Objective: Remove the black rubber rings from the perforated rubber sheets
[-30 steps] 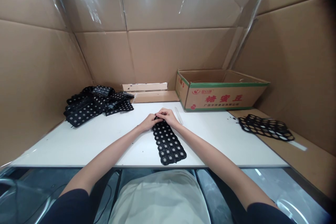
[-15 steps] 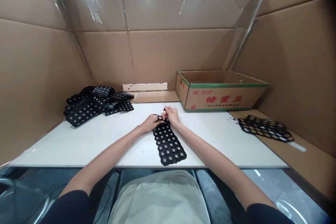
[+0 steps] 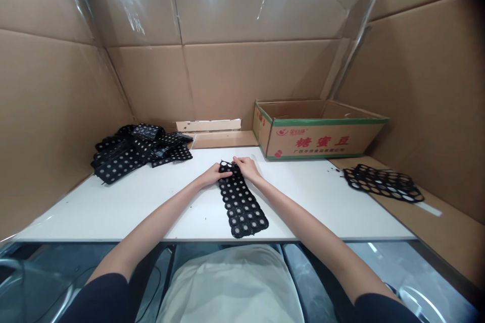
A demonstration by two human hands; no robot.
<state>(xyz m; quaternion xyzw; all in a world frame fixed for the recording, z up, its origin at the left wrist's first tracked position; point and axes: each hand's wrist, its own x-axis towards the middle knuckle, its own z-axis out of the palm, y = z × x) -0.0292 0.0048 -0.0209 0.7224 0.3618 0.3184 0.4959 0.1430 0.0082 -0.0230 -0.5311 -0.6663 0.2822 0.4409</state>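
Note:
A black rubbery sheet (image 3: 243, 207) with rows of pale round spots and scalloped edges lies lengthwise in front of me, its near end close to the table's front edge. At its far end a few rings look open, with white showing through. My left hand (image 3: 214, 174) is closed on the left side of that far end, thumb lying across the top. On the opposite corner, my right hand (image 3: 247, 166) pinches the sheet's edge; its fingertips are partly hidden.
Several similar dotted sheets (image 3: 123, 161) lie heaped at the left. Black ring-holed webs (image 3: 382, 184) rest at the right on cardboard, small black bits beside them. An open carton (image 3: 318, 140) stands at the back right. Cardboard walls (image 3: 227, 75) enclose the white table (image 3: 182, 217).
Both hands have shifted slightly apart at the sheet's far end, the left one moving a little left. My right fingers have come down onto the sheet's edge. The far end now lies flatter.

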